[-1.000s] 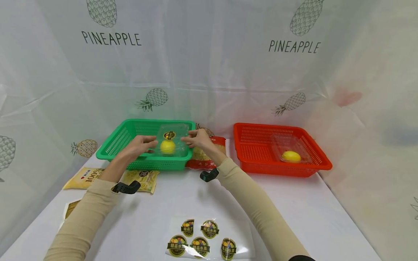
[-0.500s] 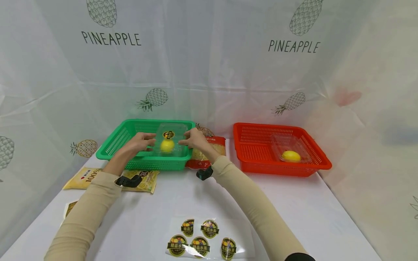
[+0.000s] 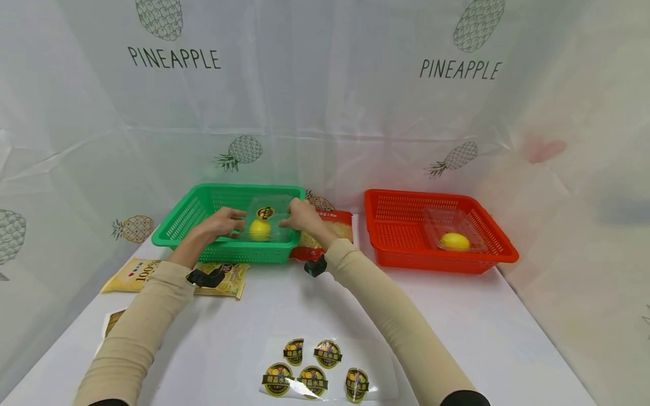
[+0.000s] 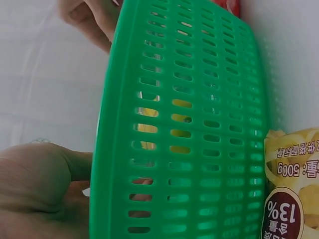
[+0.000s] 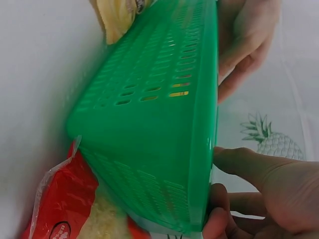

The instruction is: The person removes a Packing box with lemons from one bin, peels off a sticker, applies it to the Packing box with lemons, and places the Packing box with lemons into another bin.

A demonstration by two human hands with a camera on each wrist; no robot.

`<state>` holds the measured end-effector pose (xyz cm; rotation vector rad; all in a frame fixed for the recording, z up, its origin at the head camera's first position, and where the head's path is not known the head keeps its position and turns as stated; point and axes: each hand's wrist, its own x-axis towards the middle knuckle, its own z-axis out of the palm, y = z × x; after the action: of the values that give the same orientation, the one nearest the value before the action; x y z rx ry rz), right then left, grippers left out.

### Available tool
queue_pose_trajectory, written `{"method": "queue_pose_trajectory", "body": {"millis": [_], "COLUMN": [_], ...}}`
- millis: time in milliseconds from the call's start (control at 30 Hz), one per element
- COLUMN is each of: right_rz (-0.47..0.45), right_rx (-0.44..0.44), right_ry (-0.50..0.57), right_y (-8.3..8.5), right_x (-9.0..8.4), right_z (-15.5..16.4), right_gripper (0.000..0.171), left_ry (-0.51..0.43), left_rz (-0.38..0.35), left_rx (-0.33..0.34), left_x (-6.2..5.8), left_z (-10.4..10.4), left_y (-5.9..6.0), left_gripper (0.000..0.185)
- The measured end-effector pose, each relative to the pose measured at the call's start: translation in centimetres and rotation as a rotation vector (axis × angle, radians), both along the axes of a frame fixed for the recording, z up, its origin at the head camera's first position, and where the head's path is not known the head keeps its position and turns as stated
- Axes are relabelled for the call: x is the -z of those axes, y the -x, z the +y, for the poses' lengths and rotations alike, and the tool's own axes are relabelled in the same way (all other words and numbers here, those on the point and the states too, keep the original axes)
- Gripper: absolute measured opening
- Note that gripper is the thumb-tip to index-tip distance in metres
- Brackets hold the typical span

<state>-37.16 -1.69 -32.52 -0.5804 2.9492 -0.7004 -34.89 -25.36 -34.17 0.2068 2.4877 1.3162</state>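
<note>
The clear clamshell box (image 3: 268,221) with a lemon (image 3: 260,229), low inside the green basket (image 3: 175,225) at its front right corner, is pinched by the left hand (image 3: 219,223) and right hand (image 3: 301,217); its slick, flexible walls could be squeezed or slipped, tipping the box.

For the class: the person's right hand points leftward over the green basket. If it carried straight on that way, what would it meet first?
Most likely the clear box with the lemon, which the right hand already grips at its side; beyond it, the left hand. Depth is hard to judge.
</note>
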Motion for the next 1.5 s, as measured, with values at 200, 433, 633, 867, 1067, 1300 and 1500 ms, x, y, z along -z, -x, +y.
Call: {"method": "queue_pose_trajectory", "body": {"millis": [200,433,633,867,1067,1300,1500], "right_rz": [-0.024,0.001,0.013,0.021,0.025,-0.005,-0.024], "right_rx": [-0.015,-0.007,0.004,-0.004,-0.036,-0.089,-0.143], "right_ry": [-0.054,-0.071,-0.098,-0.113,-0.084,-0.021,0.030], "right_y": [0.3,-0.3,-0.7,-0.6,-0.1,0.0,-0.6], "right_x": [0.4,0.3,0.0,-0.1,-0.3,-0.5,-1.0], "right_z": [-0.2,-0.3,-0.4,-0.4,-0.2,0.7,2.3], "right_gripper": [0.039,0.034,0.034,0.032,0.038,0.030,0.042], "left_ry": [0.032,0.071,0.113,0.115,0.118,0.122,0.128], "left_rz": [-0.023,-0.037,-0.040,-0.046,-0.033,-0.026,-0.014], "left_rx": [0.038,0.067,0.080,0.087,0.088,0.104,0.114], "left_x": [0.5,0.7,0.8,0.4,0.1,0.0,0.0], "left_z": [0.2,0.2,0.4,0.7,0.8,1.0,0.8], "left_y": [0.3,0.4,0.6,0.9,1.1,0.7,0.7], "left_gripper": [0.057,0.056,0.056,0.055,0.055,0.055,0.054]}}
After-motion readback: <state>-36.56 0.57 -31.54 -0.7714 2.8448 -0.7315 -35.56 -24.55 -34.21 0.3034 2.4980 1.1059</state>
